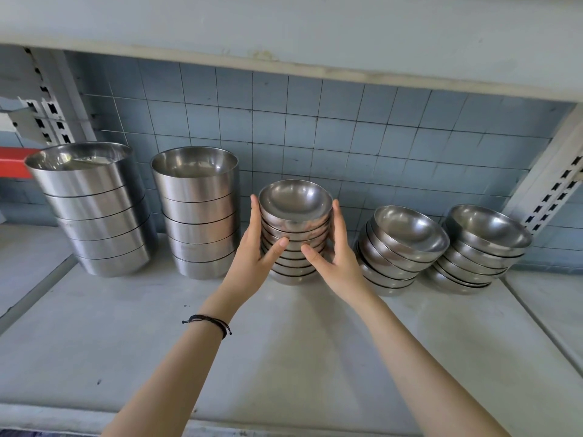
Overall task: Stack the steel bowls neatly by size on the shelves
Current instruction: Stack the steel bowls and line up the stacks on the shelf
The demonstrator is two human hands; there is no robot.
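Observation:
A stack of several small steel bowls [296, 209] stands upright at the middle of the shelf [157, 342]. My left hand [256, 250] grips its left side and my right hand [336, 257] grips its right side, thumbs across the front. Two tall stacks of large straight-sided bowls stand to the left, one at the far left [91, 209] and one beside it [198, 212]. Right of my hands are two leaning stacks of small bowls, the nearer [400, 247] and the farther [479, 247].
A blue tiled wall [315, 127] backs the shelf. The upper shelf [284, 42] hangs low overhead. Slotted metal uprights stand at the left [47, 105] and right [555, 184]. The bare front of the shelf spreads under my forearms.

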